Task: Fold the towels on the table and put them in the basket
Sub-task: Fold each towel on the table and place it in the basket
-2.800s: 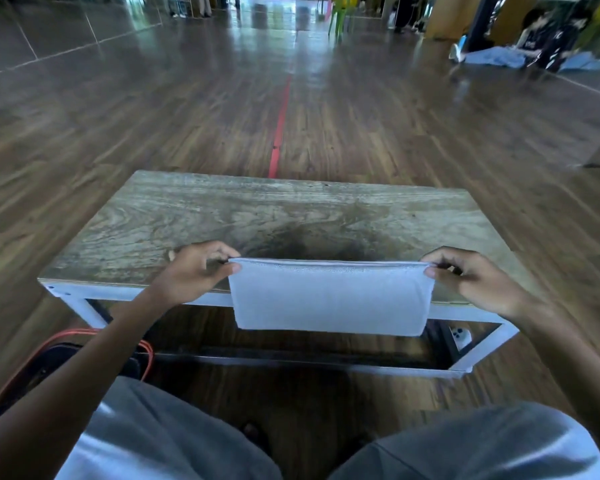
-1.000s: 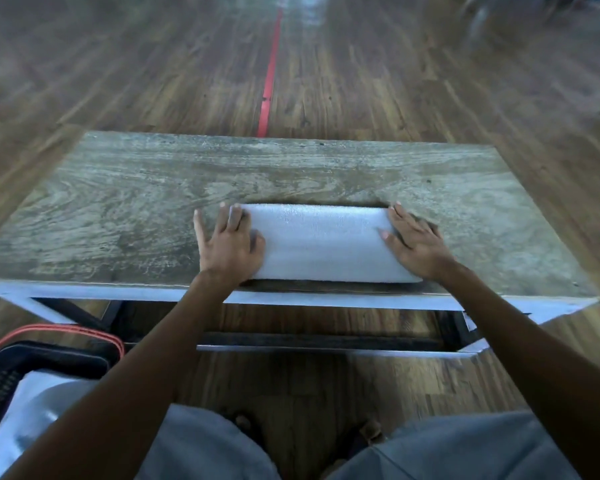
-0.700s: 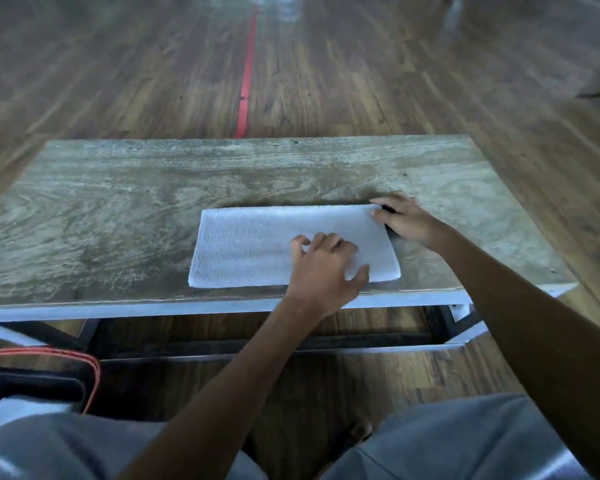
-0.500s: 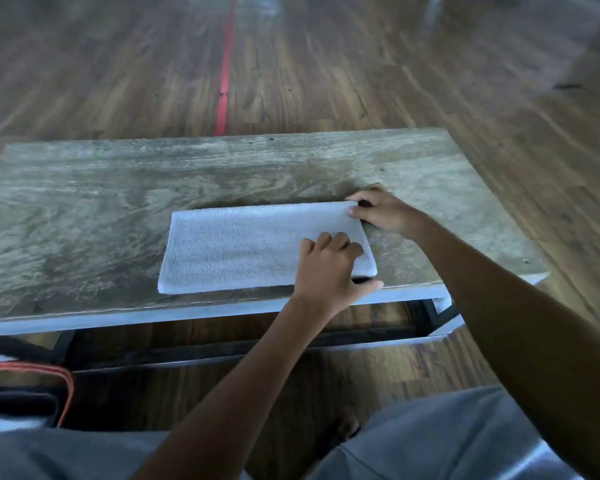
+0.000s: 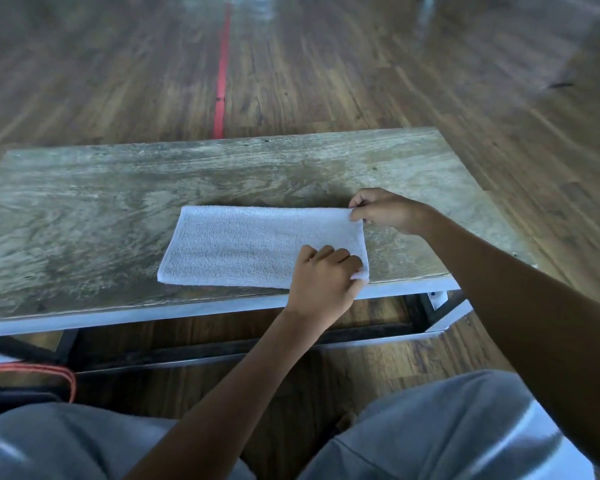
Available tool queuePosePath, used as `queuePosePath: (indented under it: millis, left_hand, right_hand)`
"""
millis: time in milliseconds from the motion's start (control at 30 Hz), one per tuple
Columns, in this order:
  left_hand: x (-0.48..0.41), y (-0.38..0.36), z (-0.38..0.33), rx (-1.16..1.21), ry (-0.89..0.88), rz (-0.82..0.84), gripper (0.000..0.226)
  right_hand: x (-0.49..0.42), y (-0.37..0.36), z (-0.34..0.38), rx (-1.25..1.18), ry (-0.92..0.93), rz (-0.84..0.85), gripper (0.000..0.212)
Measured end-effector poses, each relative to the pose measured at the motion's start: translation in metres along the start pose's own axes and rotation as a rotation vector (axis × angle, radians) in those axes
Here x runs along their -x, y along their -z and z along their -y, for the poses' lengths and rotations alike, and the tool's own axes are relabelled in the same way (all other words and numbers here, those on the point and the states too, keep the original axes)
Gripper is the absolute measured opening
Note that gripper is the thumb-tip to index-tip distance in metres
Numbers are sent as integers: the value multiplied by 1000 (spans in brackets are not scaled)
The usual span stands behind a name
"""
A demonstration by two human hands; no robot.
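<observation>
A white towel [image 5: 243,247], folded into a long strip, lies flat on the worn wooden table [image 5: 84,216] near its front edge. My left hand [image 5: 323,278] reaches across and pinches the towel's near right corner. My right hand [image 5: 385,209] pinches the far right corner between thumb and fingers. Both corners look barely lifted off the tabletop. At the lower left, only the dark basket [image 5: 21,393] with its orange rim peeks in; its inside is hidden.
The table stands on a white metal frame [image 5: 444,320] over a wooden plank floor with a red line [image 5: 222,71]. My knees in grey trousers [image 5: 447,438] fill the bottom of the view.
The towel went from hanging between my hands to lying on the table. My left hand crossed from its left end to its near right corner, and both hands now pinch the right end.
</observation>
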State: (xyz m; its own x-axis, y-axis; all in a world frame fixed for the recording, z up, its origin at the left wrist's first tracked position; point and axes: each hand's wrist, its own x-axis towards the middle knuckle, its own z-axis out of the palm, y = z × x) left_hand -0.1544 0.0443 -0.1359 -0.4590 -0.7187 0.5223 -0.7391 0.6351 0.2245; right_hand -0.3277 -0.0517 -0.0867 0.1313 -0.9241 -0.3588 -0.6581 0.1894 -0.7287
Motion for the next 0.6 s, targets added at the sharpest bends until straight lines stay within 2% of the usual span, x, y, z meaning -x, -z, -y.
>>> queuePosePath:
  millis: [133,267,333,433,600]
  left_hand:
    - [0,33,3,234,244,-119,19]
    - [-2,78,19,540,482,-205,22]
    - [0,98,32,628,575,-244,17]
    - [10,120,62,607,636,-272,14]
    - [43,135,119,335,610,-221,23]
  right_hand:
    - [11,11,20,-140,80,-20,22]
    - [8,20,62,-279,179,61,7]
    - [3,21,88,-267,177,147,15]
    - [-12,12,123,-134,226,209,28]
    - [-47,-24,168,156,279,213,12]
